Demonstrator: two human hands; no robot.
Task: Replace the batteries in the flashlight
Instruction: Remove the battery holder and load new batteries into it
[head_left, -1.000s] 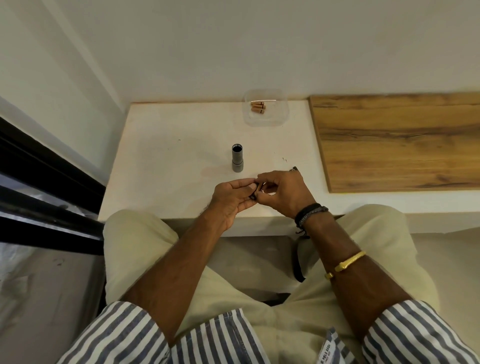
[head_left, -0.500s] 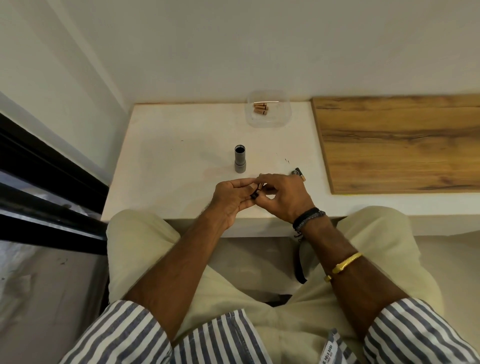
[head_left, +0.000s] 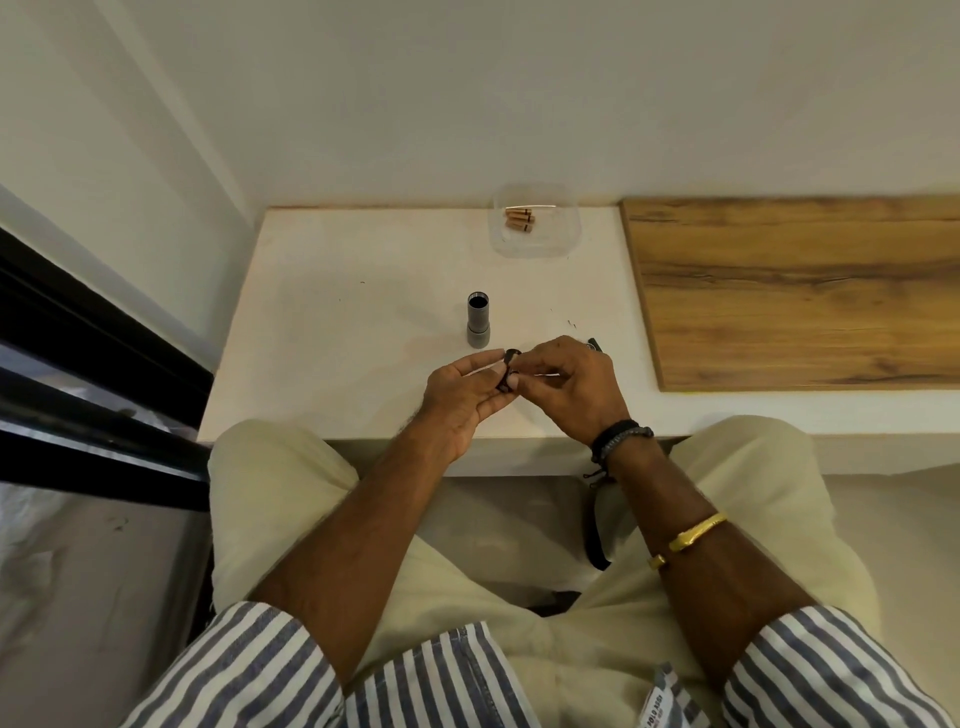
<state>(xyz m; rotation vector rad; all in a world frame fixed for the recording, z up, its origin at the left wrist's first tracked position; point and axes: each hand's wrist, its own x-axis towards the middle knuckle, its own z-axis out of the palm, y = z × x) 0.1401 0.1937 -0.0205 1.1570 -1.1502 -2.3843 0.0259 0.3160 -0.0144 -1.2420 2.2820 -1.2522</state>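
Note:
A grey flashlight body (head_left: 478, 326) stands upright on the white table (head_left: 353, 332) with its open end up. Just in front of it my left hand (head_left: 462, 397) pinches a small black battery holder (head_left: 508, 370). My right hand (head_left: 574, 387) meets it from the right, fingertips on the same black part. A small dark piece (head_left: 594, 343) lies on the table behind my right hand, mostly hidden. A few copper-coloured batteries (head_left: 518, 218) lie in a clear plastic container (head_left: 550, 244) at the table's back edge.
A wooden board (head_left: 800, 291) covers the surface to the right of the white table. A wall runs along the back and left. A dark window frame (head_left: 78, 364) is at the left. My knees sit under the table's front edge.
My hands have shifted slightly and lifted a little, still working the black holder between the fingertips. The flashlight body and the batteries have not moved.

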